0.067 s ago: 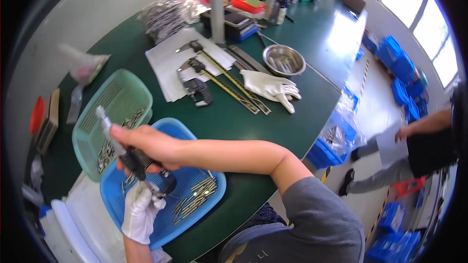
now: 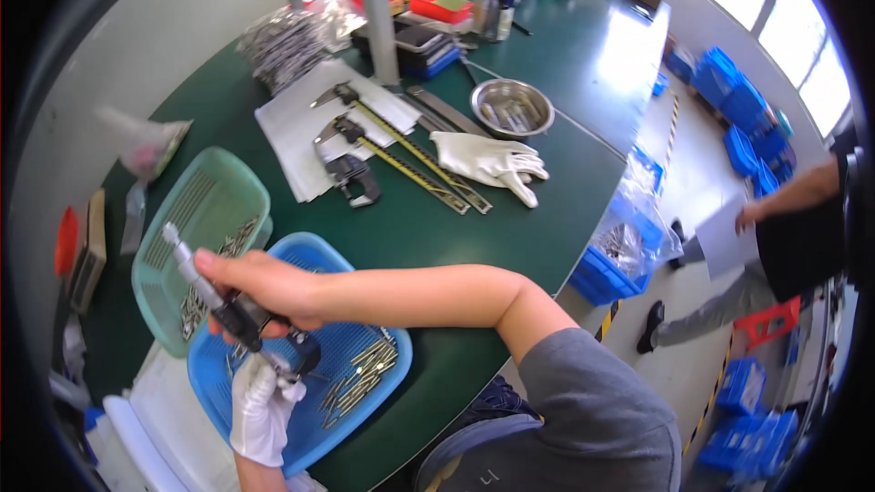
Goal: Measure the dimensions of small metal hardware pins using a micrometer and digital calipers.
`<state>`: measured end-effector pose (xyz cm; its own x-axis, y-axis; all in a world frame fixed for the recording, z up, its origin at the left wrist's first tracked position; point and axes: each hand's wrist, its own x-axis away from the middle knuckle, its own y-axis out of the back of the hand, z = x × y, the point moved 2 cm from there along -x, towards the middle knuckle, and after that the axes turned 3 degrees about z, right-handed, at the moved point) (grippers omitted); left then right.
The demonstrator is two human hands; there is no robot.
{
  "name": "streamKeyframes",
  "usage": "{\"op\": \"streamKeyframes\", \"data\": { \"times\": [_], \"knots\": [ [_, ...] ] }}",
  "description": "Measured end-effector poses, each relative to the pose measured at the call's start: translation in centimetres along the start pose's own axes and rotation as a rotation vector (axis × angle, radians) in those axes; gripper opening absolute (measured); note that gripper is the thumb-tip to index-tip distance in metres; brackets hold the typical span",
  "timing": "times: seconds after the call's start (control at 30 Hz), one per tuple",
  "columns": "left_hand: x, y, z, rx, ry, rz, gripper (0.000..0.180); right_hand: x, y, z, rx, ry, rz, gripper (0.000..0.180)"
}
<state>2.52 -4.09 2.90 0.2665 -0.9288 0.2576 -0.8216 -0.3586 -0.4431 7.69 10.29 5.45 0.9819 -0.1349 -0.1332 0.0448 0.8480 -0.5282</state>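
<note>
My right hand (image 2: 264, 290), bare, is closed around a micrometer (image 2: 235, 321) with a silver thimble and a dark frame. The micrometer is tilted over the blue basket (image 2: 403, 366). Just below its frame, my left hand (image 2: 262, 405), in a white glove, has its fingers pinched together. A thin metal pin (image 2: 315, 376) sticks out beside these fingertips; its other end is hidden by the glove and the frame. Several metal pins (image 2: 357, 381) lie in the right part of the blue basket. Behind it, the green basket (image 2: 202, 184) holds more small metal parts (image 2: 239, 239).
Two calipers (image 2: 401, 159) and another micrometer (image 2: 354, 179) lie by white paper sheets (image 2: 290, 141). A white glove (image 2: 488, 159) lies near a metal bowl (image 2: 512, 109). A post (image 2: 378, 14) rises from the table. At right, a person (image 2: 802, 219) holds a paper sheet beside blue bins.
The view has shifted slightly, so the table things sit a little further left. Both hands keep their hold around the micrometer. The person at right has moved a leg.
</note>
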Motion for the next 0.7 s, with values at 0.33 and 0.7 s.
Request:
{"op": "streamKeyframes", "data": {
  "times": [0.33, 0.7],
  "knots": [
    [0.6, 2.3, -0.6, -0.742, 0.091, -0.036, 0.015, -1.3, 2.1, -0.5, 0.07, 0.129, -0.334, 0.052],
    [1.4, -1.7, -1.5, -1.572, 0.087, 0.324, 0.019, -2.6, 2.3, -1.3, 0.157, 0.263, -0.365, 0.041]
  ]
}}
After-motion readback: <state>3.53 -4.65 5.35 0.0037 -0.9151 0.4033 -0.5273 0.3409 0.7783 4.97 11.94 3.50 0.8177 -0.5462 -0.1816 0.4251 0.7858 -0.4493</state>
